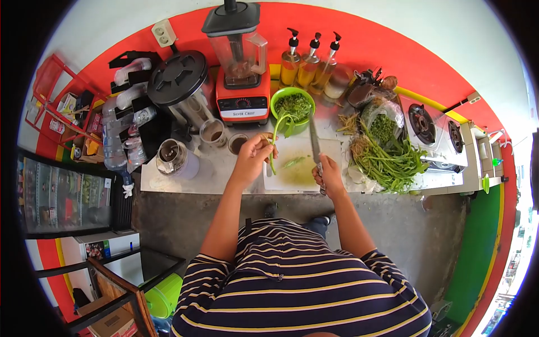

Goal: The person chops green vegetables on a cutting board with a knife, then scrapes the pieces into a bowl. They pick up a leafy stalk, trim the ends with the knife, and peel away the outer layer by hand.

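Observation:
My left hand (257, 153) pinches a green leafy stalk (275, 135), which curves up to the rim of the bowl. In my right hand (329, 175) is a knife (314, 136), its blade pointing away from me over the right side of the cutting board. The white cutting board (334, 154) lies between my hands, with a few cut green pieces (293, 162) and a greenish wet stain on it. Just behind the board stands a green bowl (300, 128) holding chopped greens (293, 105). To the right of the board lies a pile of leafy greens (387, 163) with roots.
A red blender (242, 101), a lidded metal container (179, 78) and plastic cups (213, 132) stand left of the bowl. Three pump bottles (307, 67) line the back wall. A gas stove (429, 126) is at the right, beyond a plastic bag of greens (383, 124).

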Available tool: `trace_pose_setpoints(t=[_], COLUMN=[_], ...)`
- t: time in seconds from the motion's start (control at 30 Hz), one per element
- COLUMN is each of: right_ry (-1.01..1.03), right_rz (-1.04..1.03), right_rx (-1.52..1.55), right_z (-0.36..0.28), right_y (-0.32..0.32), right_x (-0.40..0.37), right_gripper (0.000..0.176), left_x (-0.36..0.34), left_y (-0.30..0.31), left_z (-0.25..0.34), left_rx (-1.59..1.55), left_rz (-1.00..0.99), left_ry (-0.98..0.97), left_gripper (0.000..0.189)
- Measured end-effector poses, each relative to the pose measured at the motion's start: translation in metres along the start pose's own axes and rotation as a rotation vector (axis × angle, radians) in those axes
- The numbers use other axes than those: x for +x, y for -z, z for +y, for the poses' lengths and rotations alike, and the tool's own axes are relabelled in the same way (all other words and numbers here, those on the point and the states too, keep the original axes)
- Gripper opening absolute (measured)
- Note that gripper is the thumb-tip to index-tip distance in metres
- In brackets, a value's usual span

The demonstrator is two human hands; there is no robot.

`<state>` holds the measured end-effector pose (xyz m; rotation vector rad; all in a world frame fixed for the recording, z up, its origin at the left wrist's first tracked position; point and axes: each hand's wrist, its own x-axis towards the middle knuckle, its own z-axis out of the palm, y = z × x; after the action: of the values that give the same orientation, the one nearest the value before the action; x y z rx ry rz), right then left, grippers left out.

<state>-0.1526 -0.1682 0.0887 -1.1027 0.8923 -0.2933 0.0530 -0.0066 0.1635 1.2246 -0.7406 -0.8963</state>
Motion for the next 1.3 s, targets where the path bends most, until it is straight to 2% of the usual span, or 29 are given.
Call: trace_pose_setpoints(t=[0.07,0.13,0.23,0.4,0.47,0.53,0.63,0.87,1.07,1.17,1.3], right_ry=[0.149,0.194,0.296,0.382,0.447,0.439,0.373,0.425,0.454,0.449,0.423], right_rz=[0.106,0.123,-0.009,-0.028,-0.018,-0.013,-0.067,-0.131,-0.131,-0.171,-0.251], right_rx=[0.048,0.039,0.110,0.075,-0.028,-0.022,0.044,0.102,0.233,0.220,0.238], right_z=[-0.017,-0.038,-0.063,-0.087,-0.090,-0.091,-0.088,-0.081,-0.071,-0.069,-0.067], right_y=[0.006,0.005,-0.006,-0.018,-0.019,-0.014,-0.008,-0.004,-0.002,-0.007,-0.018], right_x=[-0.013,-0.030,-0.051,-0.067,-0.071,-0.072,-0.072,-0.067,-0.056,-0.052,-0.049], right_gripper=[0.032,0.031,0.039,0.047,0.050,0.054,0.053,0.055,0.056,0.055,0.052], left_x=[0.011,0.023,0.041,0.045,0.046,0.044,0.043,0.038,0.029,0.024,0.021], left_y=[-0.009,-0.020,-0.037,-0.059,-0.071,-0.080,-0.086,-0.084,-0.076,-0.072,-0.071], left_z=[-0.006,-0.008,-0.005,-0.003,-0.007,-0.014,-0.015,-0.005,-0.004,-0.001,0.002], left_rx=[0.015,0.041,0.046,0.140,0.152,0.196,0.155,0.231,0.245,0.243,0.118], left_rz=[-0.017,-0.061,-0.140,-0.314,-0.326,-0.296,-0.299,-0.318,-0.385,-0.350,-0.176], left_ry=[0.009,0.006,-0.009,0.051,0.076,-0.022,-0.015,-0.024,0.046,0.052,0.011], left_gripper=[0.017,0.016,0.014,0.015,0.018,0.019,0.018,0.018,0.023,0.024,0.024])
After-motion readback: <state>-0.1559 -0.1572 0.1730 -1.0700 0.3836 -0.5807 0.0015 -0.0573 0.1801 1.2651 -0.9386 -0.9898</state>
